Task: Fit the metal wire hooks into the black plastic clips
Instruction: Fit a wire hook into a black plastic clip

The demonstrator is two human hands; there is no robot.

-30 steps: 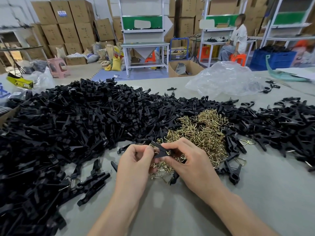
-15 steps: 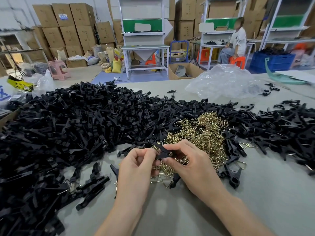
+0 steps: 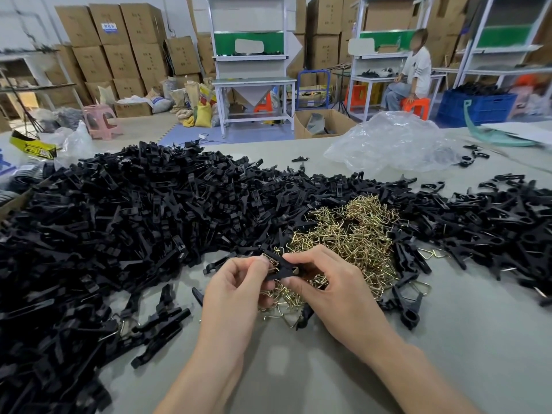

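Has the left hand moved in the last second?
No. The left hand stays at the near left edge of the hook pile, pinching the black clip with the right hand.

- Black plastic clips (image 3: 119, 222): are showing matte black throughout, along the table's left and far edges.
- Held clip (image 3: 282, 268): is showing the same black.
- Metal wire hooks (image 3: 352, 234): are gleaming brassy gold, mid-table.
- Table (image 3: 298, 377): is showing plain pale grey.
- Plastic bag (image 3: 394, 144): is lying clear with whitish glints, toward the far right corner.
- Curved piece (image 3: 495, 138): is showing teal at the far right edge.
- Packet (image 3: 31, 146): is showing yellow with black at the left edge.
- Beyond the table: cardboard boxes (image 3: 119, 55) are showing brown, stool (image 3: 100, 118) pink, crate (image 3: 478, 107) blue, sack (image 3: 203, 115) yellow.
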